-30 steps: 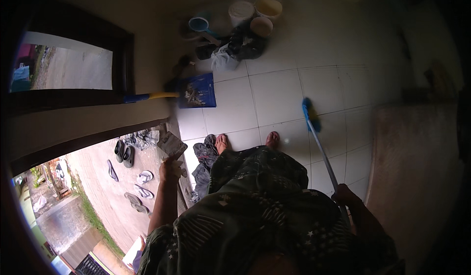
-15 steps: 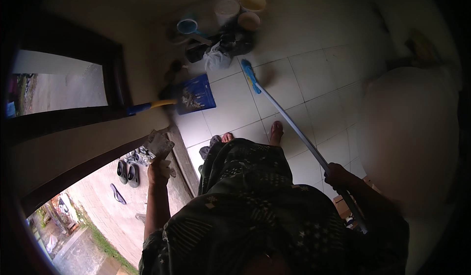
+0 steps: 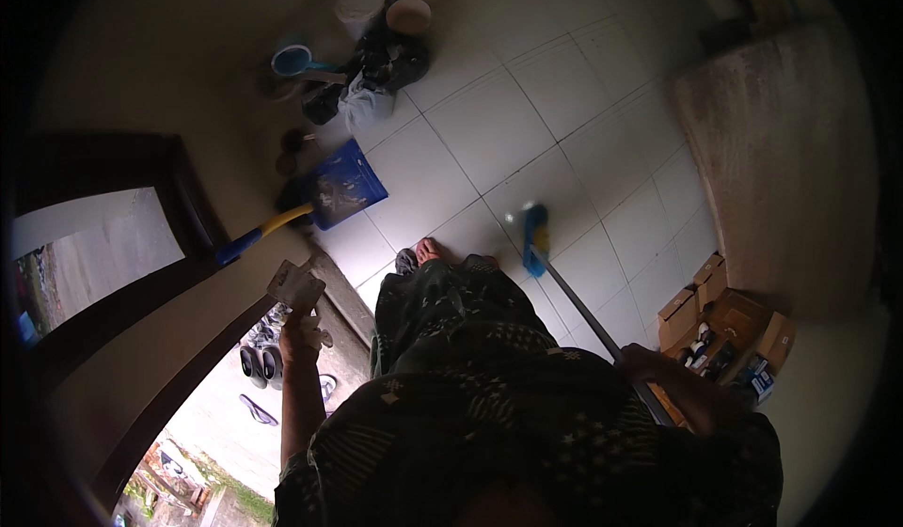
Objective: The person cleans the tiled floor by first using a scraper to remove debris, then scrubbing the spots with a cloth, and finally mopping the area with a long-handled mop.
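My right hand (image 3: 644, 363) is closed round the grey handle of a broom (image 3: 585, 311). The broom's blue head (image 3: 534, 241) is on the tiled floor, just ahead and to the right of my feet; its outline is a little blurred. In my raised left hand (image 3: 299, 337) is a crumpled, pale, translucent plastic wrapper (image 3: 295, 287), with whitish bits of it poking out beside the fingers. A blue dustpan (image 3: 353, 191) with a yellow and blue handle lies against the left wall, some pale debris in it.
Buckets (image 3: 360, 8), a blue dipper (image 3: 293, 60) and black and white plastic bags (image 3: 365, 104) cluster at the far left wall. At right stand an open cardboard box of goods (image 3: 729, 325) and a brown panel-like surface (image 3: 785, 160). Dark clogs (image 3: 261, 365) sit outside the left doorway.
The broom head has come from near the dustpan toward me and to the right. My view has turned rightward, showing more of the box. Both hands keep their hold.
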